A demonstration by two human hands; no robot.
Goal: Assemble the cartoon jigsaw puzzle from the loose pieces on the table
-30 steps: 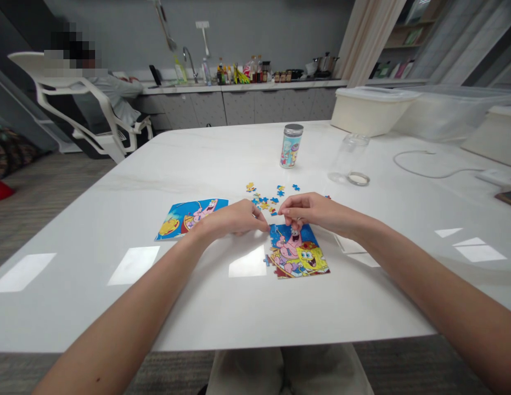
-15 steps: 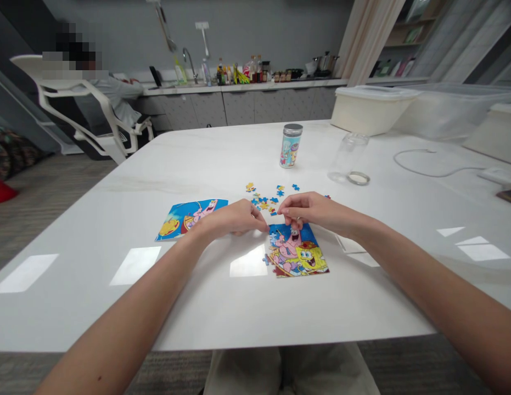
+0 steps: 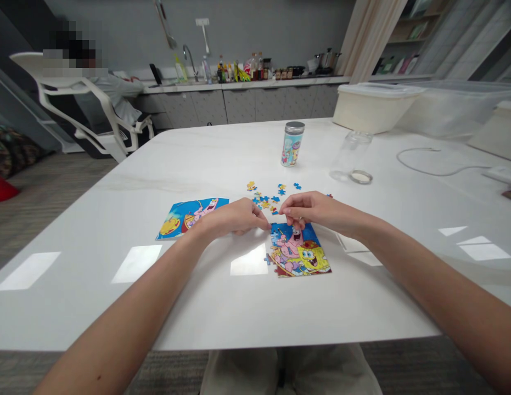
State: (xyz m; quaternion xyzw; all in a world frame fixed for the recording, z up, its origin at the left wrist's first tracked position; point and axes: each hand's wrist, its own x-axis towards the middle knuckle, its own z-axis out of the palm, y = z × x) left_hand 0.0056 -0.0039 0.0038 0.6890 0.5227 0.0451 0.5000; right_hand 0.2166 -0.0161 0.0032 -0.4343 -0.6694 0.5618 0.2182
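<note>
A partly assembled jigsaw puzzle [image 3: 302, 252] with cartoon figures lies flat before me, its left edge jagged. My left hand [image 3: 243, 216] is closed, thumb and fingertips pinched at the puzzle's upper left corner; whatever they grip is too small to make out. Over the top edge is my right hand [image 3: 310, 209], fingers curled and thumb drawn in to them, with any held thing hidden. Just beyond the hands, loose puzzle pieces [image 3: 265, 204] are scattered. Partly behind my left wrist lies a picture sheet [image 3: 183, 219] with a similar cartoon scene.
Farther back stand a cartoon-printed tin with a metal lid [image 3: 292, 145] and a clear jar [image 3: 352, 153] beside a loose round lid [image 3: 361, 176]. A white cable [image 3: 428, 170] and storage boxes [image 3: 374, 107] are on the right. Another person sits in a white chair [image 3: 102, 104] at back left.
Both hands stay at the puzzle's top edge with hardly any movement. The whole view has shifted very slightly.
</note>
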